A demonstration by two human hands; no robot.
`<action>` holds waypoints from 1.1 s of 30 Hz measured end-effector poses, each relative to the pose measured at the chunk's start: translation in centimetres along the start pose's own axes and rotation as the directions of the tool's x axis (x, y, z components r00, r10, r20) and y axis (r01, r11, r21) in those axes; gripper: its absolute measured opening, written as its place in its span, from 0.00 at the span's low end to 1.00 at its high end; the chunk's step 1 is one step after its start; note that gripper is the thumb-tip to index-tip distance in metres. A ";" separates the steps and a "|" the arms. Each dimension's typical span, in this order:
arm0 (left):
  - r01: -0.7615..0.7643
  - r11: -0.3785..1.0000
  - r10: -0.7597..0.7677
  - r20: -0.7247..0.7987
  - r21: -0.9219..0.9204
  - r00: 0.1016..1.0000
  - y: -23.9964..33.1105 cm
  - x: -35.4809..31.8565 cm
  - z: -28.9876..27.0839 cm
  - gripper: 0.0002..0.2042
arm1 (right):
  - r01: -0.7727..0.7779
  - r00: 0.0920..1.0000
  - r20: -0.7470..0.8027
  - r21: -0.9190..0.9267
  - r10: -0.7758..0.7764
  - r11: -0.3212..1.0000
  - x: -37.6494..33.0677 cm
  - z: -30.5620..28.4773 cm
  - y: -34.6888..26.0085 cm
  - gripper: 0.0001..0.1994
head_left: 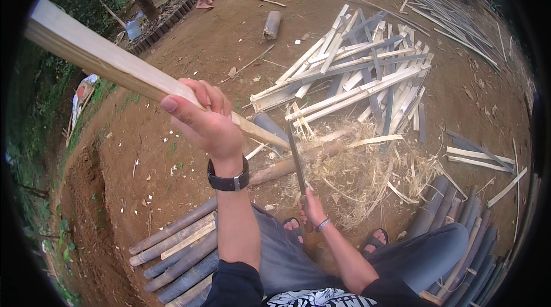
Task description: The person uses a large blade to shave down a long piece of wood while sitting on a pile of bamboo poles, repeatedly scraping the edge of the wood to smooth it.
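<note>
Head | bamboo strip [106,55] clasped between left fingers [197,90] and thumb [185,109] | right fingers [311,206] wrapped round knife [297,160]

the strip [106,55] is pale, bare wood, matt, with fine grain running along its side. the knife [297,160] has a dark, dull metal blade. the heap of strips [356,80] mixes raw, fibrous pale faces with smooth grey skin. the shavings [367,178] look dry and stringy. the poles [181,267] are smooth bamboo. the ground [163,160] is rough, matt earth; the trousers [290,255] are faded denim; the watch [228,179] has a matt black band.
</note>
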State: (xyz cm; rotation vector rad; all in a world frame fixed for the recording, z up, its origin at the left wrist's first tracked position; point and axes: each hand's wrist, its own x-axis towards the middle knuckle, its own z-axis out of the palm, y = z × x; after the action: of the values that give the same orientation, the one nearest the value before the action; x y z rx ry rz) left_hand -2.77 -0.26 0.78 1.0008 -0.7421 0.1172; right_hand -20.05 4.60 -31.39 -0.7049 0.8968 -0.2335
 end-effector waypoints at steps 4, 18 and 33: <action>0.016 1.000 -0.016 -0.014 0.006 1.000 -0.4 0.4 -0.2 0.28 | -0.011 0.998 -0.068 -0.038 0.009 0.999 1.4 -0.8 2.4 0.34; 0.049 0.998 -0.050 -0.046 -0.030 0.998 -0.4 0.7 0.7 0.28 | 0.064 0.998 0.007 -0.009 -0.064 0.998 0.0 -0.4 -1.0 0.32; 0.081 0.988 -0.078 0.028 -0.131 0.997 -3.8 -1.3 -2.5 0.28 | 0.087 0.995 -0.043 -0.134 -0.094 0.987 1.4 -1.0 1.6 0.32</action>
State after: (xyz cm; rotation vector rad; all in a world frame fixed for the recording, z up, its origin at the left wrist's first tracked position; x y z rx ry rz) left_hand -0.91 -0.03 -3.61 0.9049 -0.7204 -0.0130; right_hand -20.11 4.67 -33.69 -0.8671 0.9342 -0.2750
